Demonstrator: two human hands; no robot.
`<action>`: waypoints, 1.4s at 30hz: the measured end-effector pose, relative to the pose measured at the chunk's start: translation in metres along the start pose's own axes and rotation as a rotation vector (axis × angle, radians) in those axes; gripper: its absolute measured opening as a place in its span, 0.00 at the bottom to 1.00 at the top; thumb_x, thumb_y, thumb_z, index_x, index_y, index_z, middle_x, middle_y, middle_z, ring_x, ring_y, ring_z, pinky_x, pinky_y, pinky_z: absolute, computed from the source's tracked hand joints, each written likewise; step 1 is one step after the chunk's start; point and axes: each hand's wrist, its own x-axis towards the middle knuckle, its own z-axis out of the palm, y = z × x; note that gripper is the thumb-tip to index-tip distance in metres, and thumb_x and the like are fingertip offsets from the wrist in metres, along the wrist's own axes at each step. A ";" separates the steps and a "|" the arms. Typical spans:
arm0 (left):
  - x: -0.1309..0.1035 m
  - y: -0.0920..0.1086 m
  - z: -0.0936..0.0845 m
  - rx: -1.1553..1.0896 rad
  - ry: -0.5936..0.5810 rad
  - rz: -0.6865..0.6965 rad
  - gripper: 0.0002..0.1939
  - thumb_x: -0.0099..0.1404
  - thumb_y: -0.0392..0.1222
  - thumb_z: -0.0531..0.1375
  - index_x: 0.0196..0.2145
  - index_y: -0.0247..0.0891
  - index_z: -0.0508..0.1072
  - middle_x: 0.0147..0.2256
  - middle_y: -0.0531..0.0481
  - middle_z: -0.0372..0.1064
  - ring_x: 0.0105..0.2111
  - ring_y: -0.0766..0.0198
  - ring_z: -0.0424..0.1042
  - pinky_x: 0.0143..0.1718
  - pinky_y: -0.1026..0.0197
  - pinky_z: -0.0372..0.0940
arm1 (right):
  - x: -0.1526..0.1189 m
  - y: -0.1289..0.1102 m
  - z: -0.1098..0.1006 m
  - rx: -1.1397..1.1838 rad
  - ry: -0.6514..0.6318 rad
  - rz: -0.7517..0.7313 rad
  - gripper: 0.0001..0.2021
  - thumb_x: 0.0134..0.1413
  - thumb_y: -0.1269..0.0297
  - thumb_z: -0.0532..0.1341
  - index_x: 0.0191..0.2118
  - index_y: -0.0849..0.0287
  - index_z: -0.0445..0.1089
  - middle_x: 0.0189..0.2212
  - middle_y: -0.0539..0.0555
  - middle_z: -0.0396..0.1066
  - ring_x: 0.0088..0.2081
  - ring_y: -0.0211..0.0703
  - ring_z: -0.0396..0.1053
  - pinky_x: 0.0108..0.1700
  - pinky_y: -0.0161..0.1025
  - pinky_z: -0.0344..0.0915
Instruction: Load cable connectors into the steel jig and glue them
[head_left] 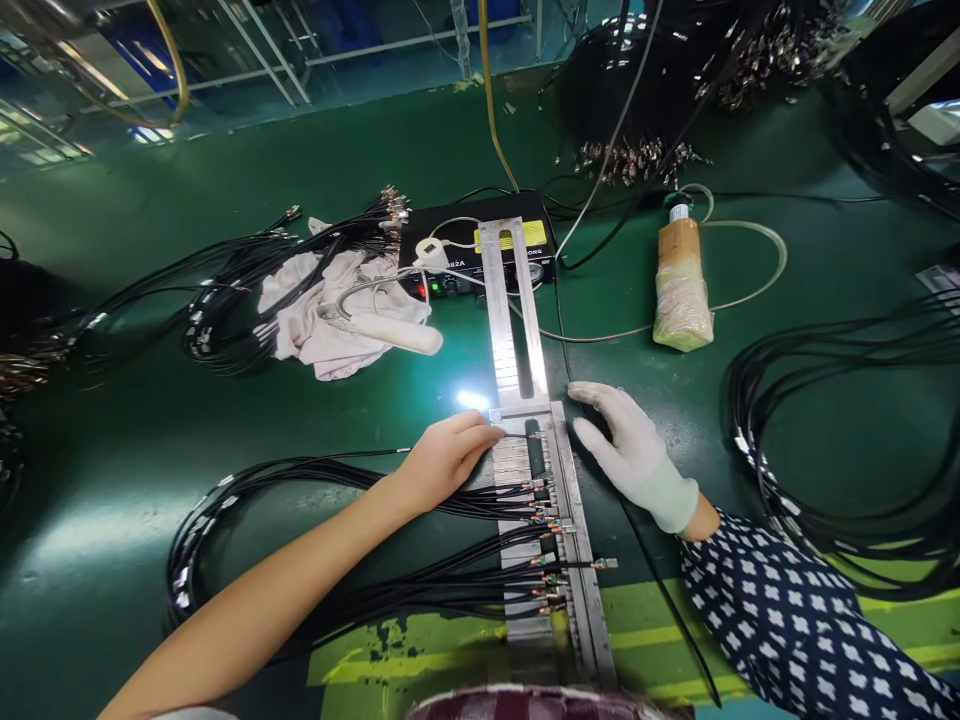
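My bare left hand (448,458) is closed in a pinch on a black cable (517,436), close to its stripped end with small metal tips. That cable lies across the slotted metal fixture (517,530). Below it, several more black cables (450,582) rest side by side in the slots, their metal connectors (551,525) along the rail (581,560). My right hand (626,450), in a white glove, is open beside the rail's right side, thumb and fingers apart. Nothing shows between them. A slotted metal plate (491,310) extends from the fixture's far end.
Behind stands a black control box (465,235) with small lights. A white cloth (330,330) and a white handpiece (401,334) lie to its left. On the right are a wrapped bottle (682,285) with a tube and coiled cables (757,470). More cable bundles (637,100) sit at the back.
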 end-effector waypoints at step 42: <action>-0.004 0.033 -0.007 0.020 -0.104 -0.126 0.11 0.73 0.38 0.51 0.44 0.38 0.73 0.36 0.47 0.71 0.38 0.61 0.71 0.40 0.60 0.66 | -0.013 -0.007 0.002 -0.121 -0.064 -0.118 0.13 0.65 0.60 0.55 0.52 0.52 0.71 0.55 0.58 0.69 0.56 0.55 0.65 0.57 0.58 0.64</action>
